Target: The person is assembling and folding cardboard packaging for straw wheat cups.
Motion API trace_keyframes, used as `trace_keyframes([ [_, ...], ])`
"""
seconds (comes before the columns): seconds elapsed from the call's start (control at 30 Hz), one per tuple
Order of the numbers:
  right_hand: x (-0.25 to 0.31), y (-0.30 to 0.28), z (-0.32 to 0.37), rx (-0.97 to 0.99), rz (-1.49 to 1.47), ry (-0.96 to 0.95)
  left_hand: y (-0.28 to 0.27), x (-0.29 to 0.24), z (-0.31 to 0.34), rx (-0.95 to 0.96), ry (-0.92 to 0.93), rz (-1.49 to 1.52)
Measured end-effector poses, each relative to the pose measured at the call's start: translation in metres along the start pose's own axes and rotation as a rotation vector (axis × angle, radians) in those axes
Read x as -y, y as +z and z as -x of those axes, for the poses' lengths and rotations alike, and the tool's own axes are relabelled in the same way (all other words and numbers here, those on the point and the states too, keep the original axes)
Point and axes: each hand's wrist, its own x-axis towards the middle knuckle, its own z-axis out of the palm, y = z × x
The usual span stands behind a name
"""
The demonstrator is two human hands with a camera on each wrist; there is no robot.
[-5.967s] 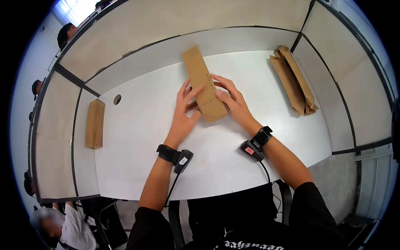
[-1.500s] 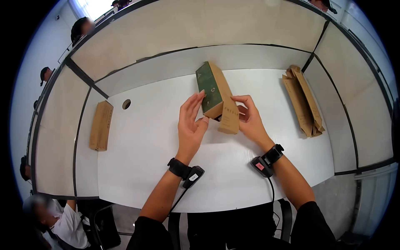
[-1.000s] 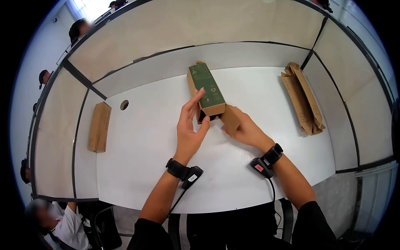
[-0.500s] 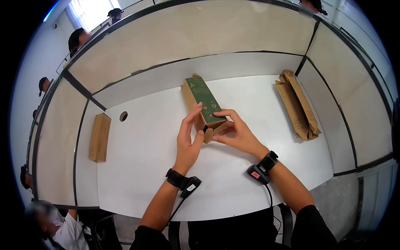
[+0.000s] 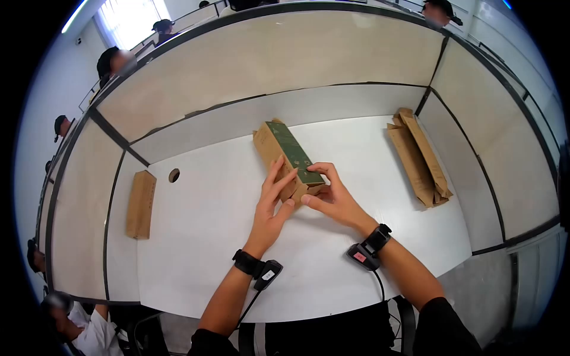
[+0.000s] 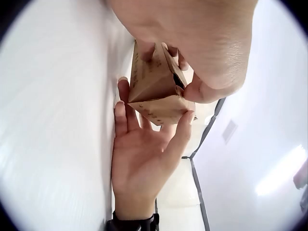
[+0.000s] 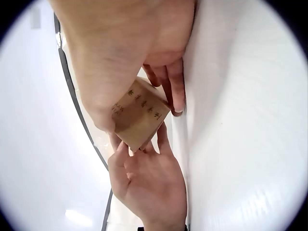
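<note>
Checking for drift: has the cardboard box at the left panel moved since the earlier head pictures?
No; judged against the desk hole, the cardboard box shows no clear shift either way.

The scene was bright, lit by a glowing window (image 5: 127, 24) and a ceiling strip light (image 5: 75, 16). Soft shadow lay on the white tabletop (image 5: 184, 252) beside the right hand (image 7: 130, 53). Fisheye distortion bowed the dark-cornered edges; both wrist views looked softer.
</note>
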Motion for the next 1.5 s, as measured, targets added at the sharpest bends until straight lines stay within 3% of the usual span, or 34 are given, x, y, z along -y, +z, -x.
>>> trace_keyframes([
  [0.33,-0.009,-0.002,-0.002,-0.025,-0.115,0.046,0.004,0.0,0.0,-0.031,-0.024,0.147],
  [0.57,-0.01,0.0,-0.004,-0.024,-0.128,0.062,0.003,-0.005,-0.001,0.04,0.031,-0.149],
  [1.0,-0.01,0.002,-0.007,-0.105,-0.151,0.089,0.004,-0.003,0.001,-0.017,-0.121,0.134],
  [1.1,-0.013,0.0,-0.006,-0.08,-0.172,0.087,0.006,0.007,0.0,-0.142,0.02,-0.08],
  [1.37,-0.014,0.001,-0.007,-0.07,-0.138,0.098,0.003,0.005,-0.001,-0.026,-0.031,-0.112],
  [1.5,-0.014,0.004,-0.006,-0.108,-0.089,0.065,0.003,0.008,-0.001,0.0,-0.021,0.032],
])
